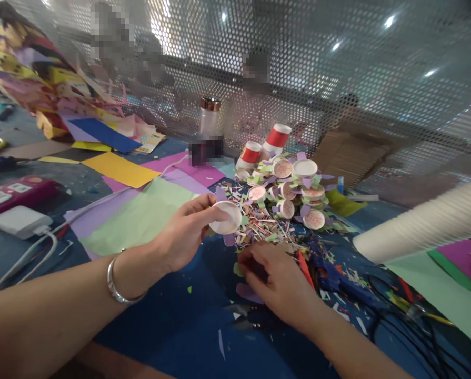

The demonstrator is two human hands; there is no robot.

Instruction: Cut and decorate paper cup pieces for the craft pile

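Observation:
My left hand (188,226) pinches a shallow white paper cup base (226,217), thumb on its face, with purple paper tabs at its edge. My right hand (277,279) is low over the blue table, fingers curled, beside a green paper piece (238,269) and a purple paper piece (248,292). Its fingertips are partly hidden, so any small thing in them cannot be made out. Black thread snips (254,317) lie just below that hand. Behind both hands is a heap of similar cup bases (286,208) with green and purple tabs, some with red drawings.
Paper scraps (267,223) cover the table before the heap. Two red-and-white cups (278,138) stand behind it. On the right are a blue glue gun (338,279), black cables and a long stack of white cups (424,218). Coloured sheets (140,210) and a white charger (20,221) lie left.

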